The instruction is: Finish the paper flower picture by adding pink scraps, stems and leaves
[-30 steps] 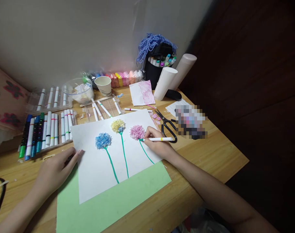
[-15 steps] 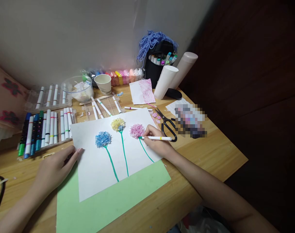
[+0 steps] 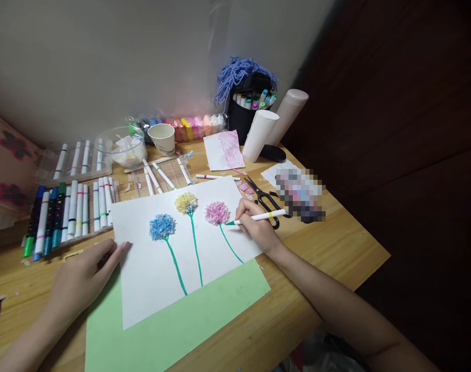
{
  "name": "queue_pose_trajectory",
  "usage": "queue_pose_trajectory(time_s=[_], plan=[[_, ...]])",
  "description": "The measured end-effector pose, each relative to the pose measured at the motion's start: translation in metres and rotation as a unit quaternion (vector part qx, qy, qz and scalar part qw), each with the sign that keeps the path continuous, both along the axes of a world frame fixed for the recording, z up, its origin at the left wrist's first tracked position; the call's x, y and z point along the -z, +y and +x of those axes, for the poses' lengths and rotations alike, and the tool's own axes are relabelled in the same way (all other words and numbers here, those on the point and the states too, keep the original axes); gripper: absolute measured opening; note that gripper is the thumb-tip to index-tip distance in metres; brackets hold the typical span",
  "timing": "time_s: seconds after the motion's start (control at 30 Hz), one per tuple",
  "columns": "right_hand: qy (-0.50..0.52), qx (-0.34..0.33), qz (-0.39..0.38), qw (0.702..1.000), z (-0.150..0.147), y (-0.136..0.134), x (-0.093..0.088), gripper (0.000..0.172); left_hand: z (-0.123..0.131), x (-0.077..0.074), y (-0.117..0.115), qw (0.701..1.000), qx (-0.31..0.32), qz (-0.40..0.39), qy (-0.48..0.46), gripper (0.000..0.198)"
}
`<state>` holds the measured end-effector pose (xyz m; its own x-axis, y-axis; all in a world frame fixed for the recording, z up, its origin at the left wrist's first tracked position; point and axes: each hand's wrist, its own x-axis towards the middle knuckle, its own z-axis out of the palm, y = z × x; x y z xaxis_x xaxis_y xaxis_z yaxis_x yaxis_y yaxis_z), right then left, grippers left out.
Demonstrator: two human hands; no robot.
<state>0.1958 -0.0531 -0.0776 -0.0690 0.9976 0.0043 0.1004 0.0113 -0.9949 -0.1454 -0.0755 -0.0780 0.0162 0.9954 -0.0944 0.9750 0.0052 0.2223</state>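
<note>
My right hand grips a white felt-tip marker with a yellow band. Its green tip is just right of the third stem's top. On the white paper are three flowers with green drawn stems: a blue flower head, a yellow flower head and a pink flower head, each made of crumpled paper bits. Resting at the paper's left edge is my left hand, thumb stretched out onto it and holding nothing. Beneath lies a green sheet.
Black-handled scissors lie beside pink paper scraps, right of the paper. Several markers fill plastic cases at left. Behind stand a clear bowl, a paper cup, a black marker holder and a white cylinder.
The marker tip has shifted from just under the pink flower head to slightly right of the stem and tilts more. My left hand stays at the paper's edge; the view shifted slightly.
</note>
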Motion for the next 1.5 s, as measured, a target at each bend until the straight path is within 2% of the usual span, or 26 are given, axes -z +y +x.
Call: queue_pose_trajectory(time_s=[0.1,0.17,0.2,0.27,0.3,0.37,0.47,0.57,0.73,0.87,0.97,1.37,1.5], plan=[[0.085,-0.036,-0.012,0.996,0.000,-0.001,-0.003,0.008,-0.003,0.002,-0.008,0.998,-0.026,0.059,-0.002,0.035],[0.136,-0.077,-0.033,0.987,-0.002,-0.003,-0.005,0.008,0.002,0.002,-0.018,0.989,-0.046,0.129,-0.048,0.029],[0.158,-0.099,-0.042,0.982,-0.004,-0.005,-0.006,0.009,0.008,0.000,-0.023,0.986,-0.025,0.139,-0.088,0.022],[0.196,-0.137,-0.052,0.970,-0.007,-0.007,-0.008,0.011,0.029,-0.004,-0.034,0.978,0.071,0.118,-0.159,0.016],[0.215,-0.154,-0.055,0.963,-0.008,-0.009,-0.009,0.013,0.042,-0.007,-0.038,0.972,0.102,0.098,-0.189,0.021],[0.246,-0.178,-0.058,0.951,-0.010,-0.012,-0.010,0.015,0.072,-0.012,-0.041,0.964,0.122,0.056,-0.229,0.034],[0.264,-0.182,-0.041,0.946,-0.009,-0.014,-0.012,0.018,0.106,-0.013,-0.030,0.948,0.179,0.044,-0.260,0.043],[0.264,-0.159,-0.001,0.951,-0.006,-0.012,-0.012,0.018,0.122,-0.010,-0.008,0.932,0.225,0.029,-0.283,0.044],[0.253,-0.114,0.025,0.960,-0.003,-0.009,-0.016,0.023,0.133,-0.007,0.013,0.917,0.173,0.007,-0.359,0.035],[0.163,-0.102,0.044,0.980,-0.004,-0.010,-0.017,0.040,0.137,0.001,0.008,0.902,0.168,0.034,-0.397,0.025],[0.130,-0.109,0.059,0.984,-0.005,-0.011,-0.014,0.047,0.137,0.007,0.003,0.895,0.159,0.040,-0.414,0.023],[0.060,-0.150,0.048,0.986,-0.007,-0.014,-0.009,0.047,0.134,0.016,-0.003,0.897,0.173,0.037,-0.405,0.021],[0.075,-0.116,0.065,0.988,-0.004,-0.014,-0.009,0.048,0.136,0.013,-0.005,0.889,0.180,0.033,-0.419,0.018]])
